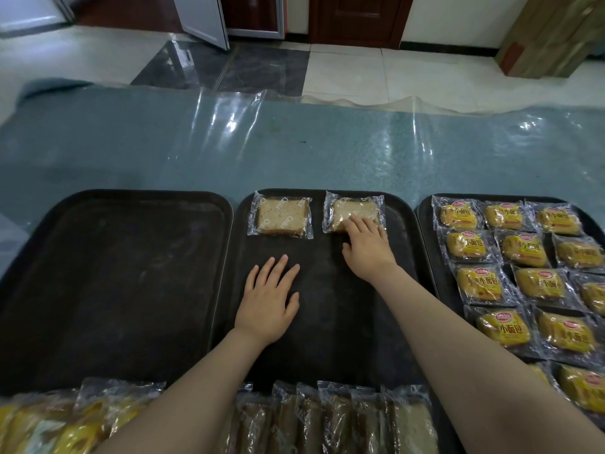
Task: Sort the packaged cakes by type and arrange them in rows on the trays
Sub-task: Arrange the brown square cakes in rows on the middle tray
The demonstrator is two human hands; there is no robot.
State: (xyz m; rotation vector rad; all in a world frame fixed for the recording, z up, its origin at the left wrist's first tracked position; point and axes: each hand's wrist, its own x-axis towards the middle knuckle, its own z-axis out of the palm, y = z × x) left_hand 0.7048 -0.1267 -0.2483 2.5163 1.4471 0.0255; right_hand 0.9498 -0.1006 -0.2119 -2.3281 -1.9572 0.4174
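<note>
Three dark trays lie side by side. On the middle tray [327, 322] two clear-wrapped square cake slices sit along the far edge: one [281, 216] at the left, another [350, 208] to its right. My right hand [366, 245] rests its fingertips on the near edge of the right slice. My left hand [268, 299] lies flat, fingers spread, on the bare tray surface. The right tray [425, 224] holds several yellow packaged cakes [523, 250] in rows. The left tray [114, 273] holds nothing.
At the near edge, a pile of yellow packets [65, 424] lies at the left and a row of standing wrapped slices [343, 417] in the middle. A blue table surface under clear plastic [294, 142] stretches beyond the trays. Cardboard boxes [550, 37] stand at the far right.
</note>
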